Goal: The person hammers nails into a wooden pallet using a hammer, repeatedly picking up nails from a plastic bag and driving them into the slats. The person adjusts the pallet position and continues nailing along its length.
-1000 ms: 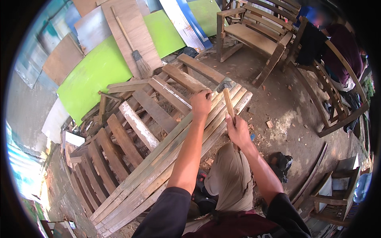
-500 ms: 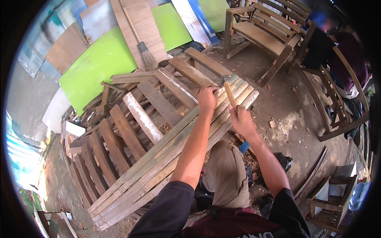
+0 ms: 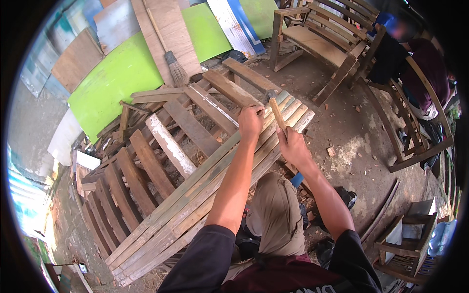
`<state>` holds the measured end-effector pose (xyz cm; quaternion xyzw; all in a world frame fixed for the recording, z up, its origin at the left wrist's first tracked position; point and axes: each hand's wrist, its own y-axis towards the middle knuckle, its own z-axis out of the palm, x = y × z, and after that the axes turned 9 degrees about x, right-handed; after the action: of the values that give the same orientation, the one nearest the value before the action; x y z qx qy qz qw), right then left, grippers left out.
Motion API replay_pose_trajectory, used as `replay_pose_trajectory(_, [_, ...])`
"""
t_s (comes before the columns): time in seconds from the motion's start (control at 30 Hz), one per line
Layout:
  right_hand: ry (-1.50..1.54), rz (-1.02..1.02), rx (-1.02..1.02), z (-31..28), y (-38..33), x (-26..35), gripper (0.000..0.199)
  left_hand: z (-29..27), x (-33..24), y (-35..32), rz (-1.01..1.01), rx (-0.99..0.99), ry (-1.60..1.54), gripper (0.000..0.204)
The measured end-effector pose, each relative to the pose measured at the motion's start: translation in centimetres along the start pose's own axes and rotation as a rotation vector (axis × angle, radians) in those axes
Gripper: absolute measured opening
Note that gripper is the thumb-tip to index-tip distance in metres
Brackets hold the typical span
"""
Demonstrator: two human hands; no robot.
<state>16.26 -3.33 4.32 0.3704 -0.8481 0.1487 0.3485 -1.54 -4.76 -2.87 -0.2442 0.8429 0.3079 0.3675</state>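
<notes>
My right hand (image 3: 294, 147) grips the light wooden handle of a hammer (image 3: 277, 115), whose dark head rests at or just above the far right ends of the slats. Close by on the left, my left hand (image 3: 250, 122) is closed in a pinch over the slats; whatever lies between its fingertips is too small to make out. Under both hands, long weathered wooden slats (image 3: 183, 195) run side by side from lower left to upper right. They lie across a frame of shorter brown crosspieces (image 3: 193, 126).
Green panels (image 3: 115, 80) and a broom (image 3: 177, 71) lean at the back. A wooden bench (image 3: 315, 41) stands at upper right, near a person in dark red (image 3: 426, 73) by a curved wooden frame (image 3: 391, 132). Wood scraps (image 3: 331, 151) litter the floor. My knee (image 3: 278, 210) is below the slats.
The whole view has shifted slightly, moving the scene a little to the left. Both hands and the hammer keep nearly the same place at the slat ends.
</notes>
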Motion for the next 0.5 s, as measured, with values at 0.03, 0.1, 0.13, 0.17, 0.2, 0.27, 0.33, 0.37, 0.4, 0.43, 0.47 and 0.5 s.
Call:
replay_pose_trajectory(0.03, [0.003, -0.005, -0.011, -0.1, -0.1, 0.2, 0.044, 0.0, 0.0, -0.1, -0.001, -0.003, 0.000, 0.013])
replay_pose_trajectory(0.1, [0.007, -0.014, -0.032, -0.2, -0.2, 0.5, 0.043, 0.0, -0.1, -0.1, -0.030, 0.016, 0.004, 0.013])
replay_pose_trajectory(0.13, [-0.009, -0.026, -0.029, -0.1, -0.1, 0.1, 0.043, 0.0, -0.2, 0.1, -0.056, 0.040, 0.010, 0.012])
replay_pose_trajectory(0.17, [-0.026, -0.038, -0.025, 0.1, 0.0, -0.6, 0.042, -0.1, -0.3, 0.2, -0.081, 0.063, 0.016, 0.012])
replay_pose_trajectory(0.2, [-0.043, -0.049, -0.021, 0.2, 0.1, -1.0, 0.042, -0.1, -0.4, 0.1, -0.066, 0.047, 0.001, 0.012])
replay_pose_trajectory(0.27, [-0.014, -0.033, -0.045, 0.1, -0.2, -0.3, 0.045, -0.2, -0.1, -0.2, -0.038, 0.009, -0.027, 0.013])
replay_pose_trajectory(0.33, [-0.025, -0.045, -0.042, 0.2, -0.2, -0.5, 0.046, -0.1, -0.2, -0.1, -0.060, 0.016, -0.032, 0.013])
replay_pose_trajectory(0.37, [-0.051, -0.067, -0.027, 0.3, 0.0, -1.2, 0.046, -0.1, -0.3, -0.1, -0.070, 0.020, -0.035, 0.014])
replay_pose_trajectory(0.4, [-0.076, -0.088, -0.013, 0.4, 0.1, -1.7, 0.046, 0.0, -0.4, -0.2, -0.073, 0.024, -0.033, 0.014])
replay_pose_trajectory(0.43, [-0.046, -0.067, -0.016, 0.2, 0.1, -1.0, 0.045, -0.2, -0.2, -0.1, -0.075, 0.023, -0.029, 0.014])
replay_pose_trajectory(0.47, [-0.015, -0.046, -0.019, -0.1, -0.1, -0.1, 0.044, -0.3, -0.1, 0.0, -0.077, 0.022, -0.025, 0.014])
replay_pose_trajectory(0.5, [0.015, -0.025, -0.022, -0.3, -0.1, 0.5, 0.044, -0.4, 0.0, 0.2, -0.074, 0.030, -0.036, 0.014])
